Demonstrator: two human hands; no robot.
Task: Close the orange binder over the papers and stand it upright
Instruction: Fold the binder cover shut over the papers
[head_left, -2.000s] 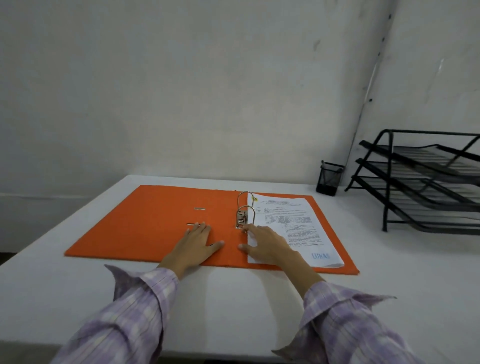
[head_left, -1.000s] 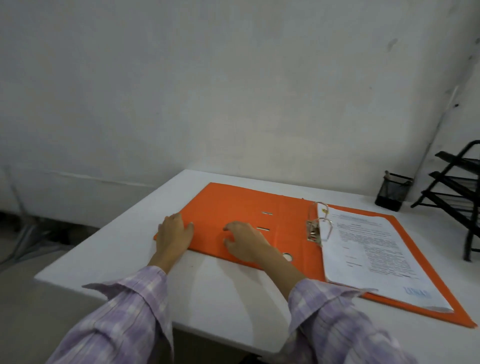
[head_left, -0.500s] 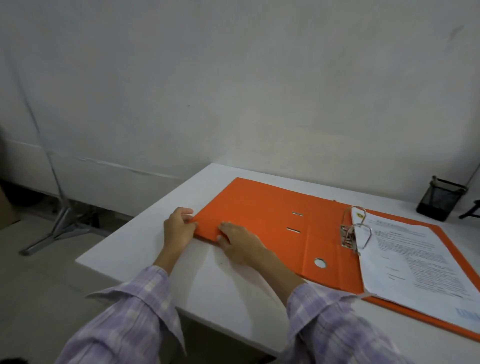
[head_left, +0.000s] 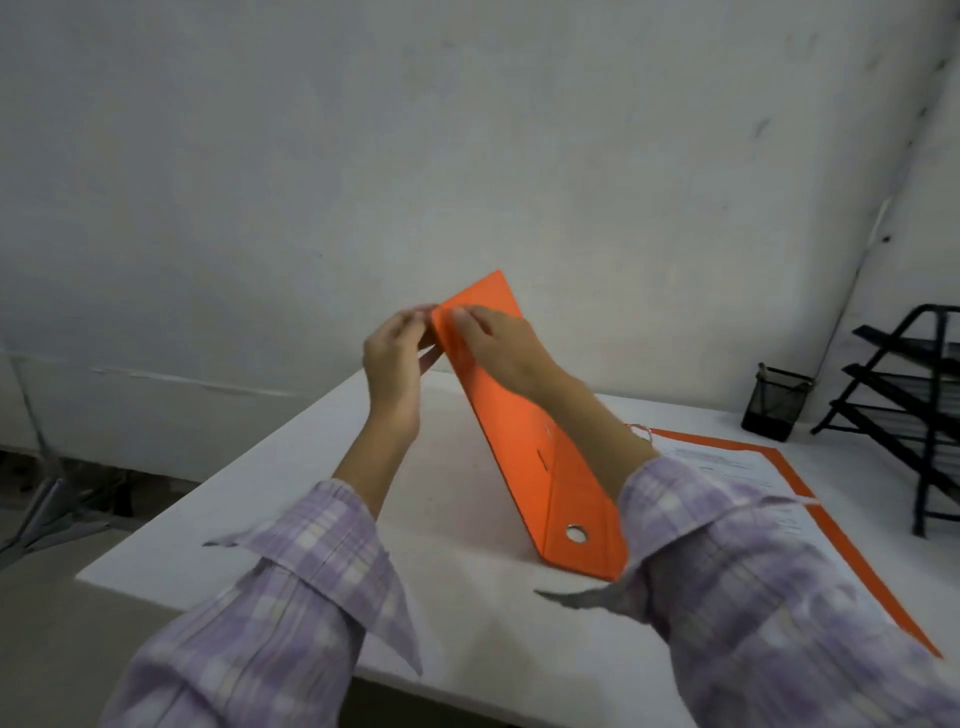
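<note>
— Binder (head_left: 524, 452) status, please: where is it on my feed?

— Orange, on the white table (head_left: 291, 509). I see its front cover tilted up off the surface, hinged at the spine, whose round finger hole faces me near the table's front edge. The back cover lies flat with the papers (head_left: 727, 467) on it, under my right sleeve.

— And my hands?

— Both pinch the raised cover's upper edge. My left hand (head_left: 395, 358) is closed on it from the left, fingers curled behind. My right hand (head_left: 504, 348) grips it from the right, fingers lying on the orange face.

— Anything else nearby?

— Mesh pen cup (head_left: 776, 402) and black tiered tray (head_left: 914, 410), well apart at the far right.
</note>
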